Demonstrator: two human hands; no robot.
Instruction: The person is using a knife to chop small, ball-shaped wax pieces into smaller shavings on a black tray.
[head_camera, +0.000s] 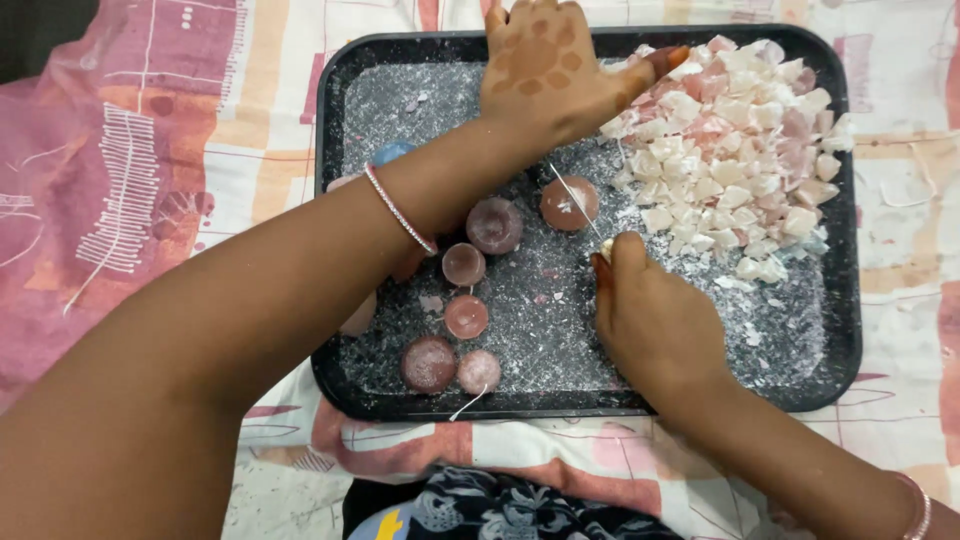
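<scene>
A black tray (845, 330) lies on a patterned cloth, dusted with white wax crumbs. A heap of pink and white wax chunks (735, 160) fills its right side. Several small round pink candles (467, 265) sit left of centre. My left hand (545, 70) rests flat over the tray's top, its thumb touching the heap's upper edge. My right hand (655, 320) is closed at the heap's lower left, pinching a small wax piece (607, 248). A thin white wick (575, 198) slants up from it, past one round candle (568, 203).
The pink, orange and white patterned cloth (150, 170) spreads all around the tray. A dark floral garment (500, 505) shows at the bottom edge. A loose wick (468, 403) pokes over the tray's front rim. Bangles circle both wrists.
</scene>
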